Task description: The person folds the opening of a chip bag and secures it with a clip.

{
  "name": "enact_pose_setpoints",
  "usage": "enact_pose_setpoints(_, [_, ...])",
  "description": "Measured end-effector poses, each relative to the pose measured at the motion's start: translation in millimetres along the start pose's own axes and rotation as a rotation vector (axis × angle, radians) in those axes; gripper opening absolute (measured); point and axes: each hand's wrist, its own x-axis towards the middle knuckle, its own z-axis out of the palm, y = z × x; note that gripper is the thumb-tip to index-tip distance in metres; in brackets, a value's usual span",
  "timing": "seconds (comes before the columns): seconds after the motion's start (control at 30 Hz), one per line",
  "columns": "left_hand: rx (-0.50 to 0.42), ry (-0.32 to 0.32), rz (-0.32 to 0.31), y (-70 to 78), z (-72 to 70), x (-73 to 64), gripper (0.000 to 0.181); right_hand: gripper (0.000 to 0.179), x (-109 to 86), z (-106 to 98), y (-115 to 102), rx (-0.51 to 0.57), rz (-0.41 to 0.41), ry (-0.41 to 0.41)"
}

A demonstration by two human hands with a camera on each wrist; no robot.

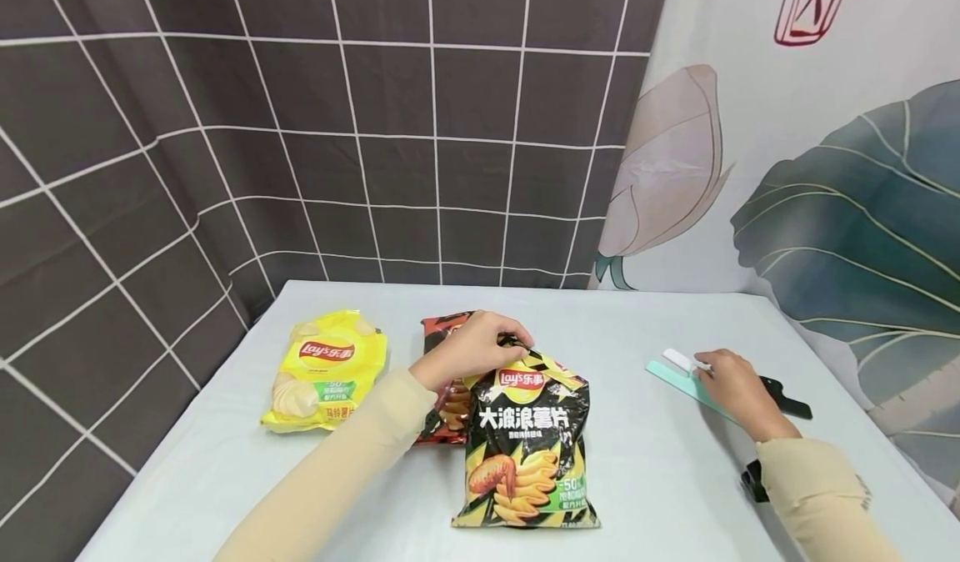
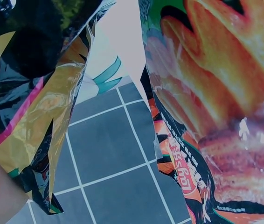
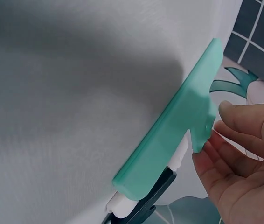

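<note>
At the table's middle, my left hand (image 1: pixel 480 345) grips the top edge of a black bag of chips (image 1: pixel 528 454), whose printed front faces me. The left wrist view shows the bag's black and gold foil (image 2: pixel 24 93) beside that hand. Partly covered behind it is a red bag of chips (image 1: pixel 453 412). On the right side, my right hand (image 1: pixel 731 387) pinches the tab of a mint-green bag clip (image 3: pixel 169 130), thumb and fingers close around it. A white clip (image 1: pixel 678 359) lies along the green one's far side, partly hidden.
A yellow bag of chips (image 1: pixel 326 370) lies at the left. Right of my right hand is a black clip (image 1: pixel 786 398); another black object (image 1: pixel 753 480) shows beside my right forearm. Behind the table hangs a dark gridded cloth (image 1: pixel 390 170).
</note>
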Motion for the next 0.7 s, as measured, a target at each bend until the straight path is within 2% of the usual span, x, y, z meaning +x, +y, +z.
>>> enact_pose_setpoints(0.43, [-0.001,0.003,0.019,-0.6,0.0,-1.2,0.016,0.027,-0.8,3.8,-2.2,-0.021,0.002,0.018])
enact_pose_setpoints(0.7, [-0.006,0.002,0.013,-1.3,0.6,-2.3,0.019,0.029,2.8,2.7,0.4,-0.017,0.039,-0.041])
